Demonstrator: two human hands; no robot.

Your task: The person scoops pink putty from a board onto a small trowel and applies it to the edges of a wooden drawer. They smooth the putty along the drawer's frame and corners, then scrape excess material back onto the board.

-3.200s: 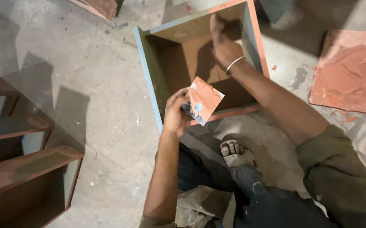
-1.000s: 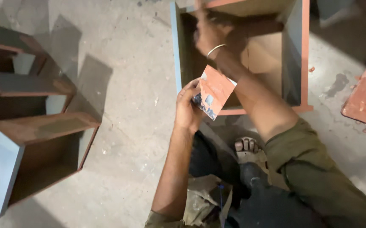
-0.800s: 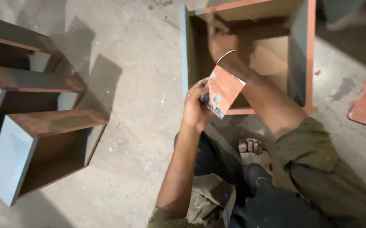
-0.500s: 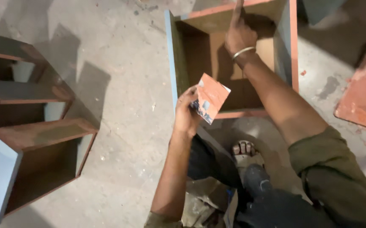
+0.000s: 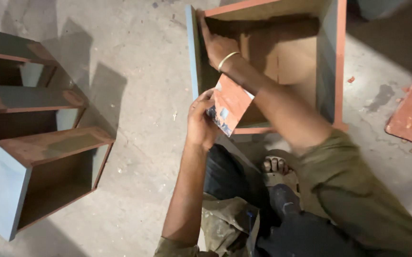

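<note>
Card (image 5: 230, 102) in left hand (image 5: 201, 121) (pinched) — right hand (image 5: 218, 45) inside box (image 5: 332, 62)

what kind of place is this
Probably a carpentry or furniture workshop floor. Unfinished wooden boxes lie on a stained concrete floor, and the right hand works inside an open wooden box.

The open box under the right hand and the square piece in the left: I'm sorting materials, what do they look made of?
The open box looks like wood or board: raw brown inside, blue-grey painted faces, reddish-coated edges. The square piece in the left hand seems thin card or sheet, smeared with reddish paste; its base material is unclear.
</note>
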